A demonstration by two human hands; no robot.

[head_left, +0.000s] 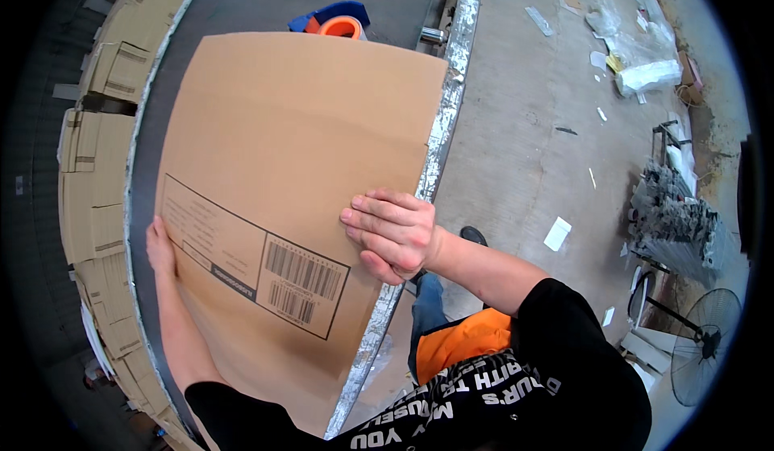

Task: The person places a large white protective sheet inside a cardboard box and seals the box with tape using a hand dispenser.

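Observation:
A large brown cardboard carton (298, 120) lies before me, with a printed barcode panel (302, 278) on its face. My left hand (160, 248) grips the carton's left edge. Its thumb side shows, while the other fingers are hidden by the edge. Across the carton near its right edge rests my right hand (393, 232), its fingers bent and pressed together. Whether anything is under those fingers cannot be seen. Beyond the carton's far edge, a tape dispenser (355, 12) in blue and orange is partly covered.
The carton lies on a grey work surface (266, 0) with a worn metal rail (442, 128) on the right. Stacked flat cardboard (101, 185) lines the left. Scraps and plastic wrap (637, 48) litter the floor at right, near a standing fan (708, 345).

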